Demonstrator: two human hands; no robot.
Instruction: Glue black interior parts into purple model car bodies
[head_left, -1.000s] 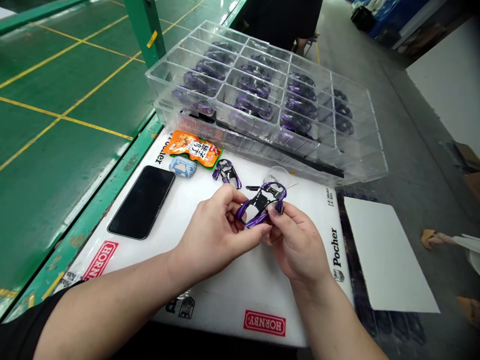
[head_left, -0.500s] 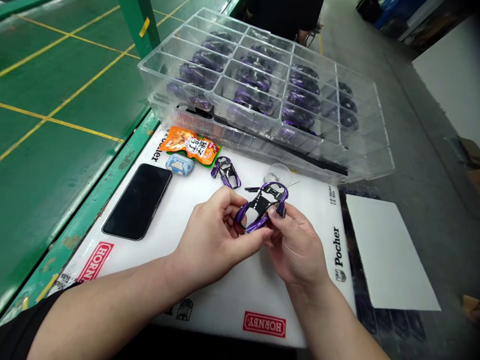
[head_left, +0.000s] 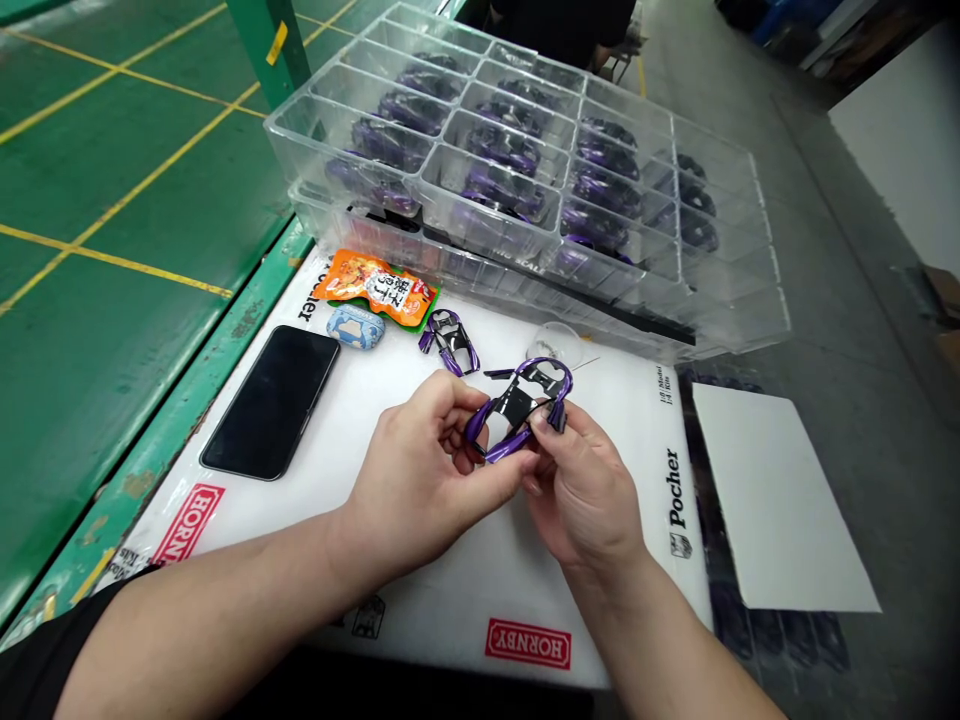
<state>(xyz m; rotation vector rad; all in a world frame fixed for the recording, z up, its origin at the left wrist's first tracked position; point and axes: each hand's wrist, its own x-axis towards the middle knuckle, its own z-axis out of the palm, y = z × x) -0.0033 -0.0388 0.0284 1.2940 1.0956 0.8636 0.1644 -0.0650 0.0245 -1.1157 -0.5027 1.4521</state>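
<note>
Between my two hands is a purple and black model car body shell (head_left: 517, 405), tilted above the white printed work surface (head_left: 480, 590). My left hand (head_left: 424, 460) pinches its left and near edge, with the thumb stretched along the near side. On the right rim, the thumb and fingers of my right hand (head_left: 589, 480) close on the shell. Beyond my left hand lies a second purple shell (head_left: 451, 342), flat on the surface. A small round clear dish (head_left: 553, 342) sits just past the held shell, its contents too small to make out.
Stacked clear compartment trays (head_left: 487, 215) with several purple shells stand at the back. Leftward lie a black phone (head_left: 271, 402), a blue patterned case (head_left: 355, 327) and an orange packet (head_left: 375, 288). A white board (head_left: 784, 500) rests at the right. A person (head_left: 562, 25) is beyond the trays.
The view has shifted slightly. The held shell tilts a little differently, and my right hand has shifted slightly left with it. Both hands keep their grip.
</note>
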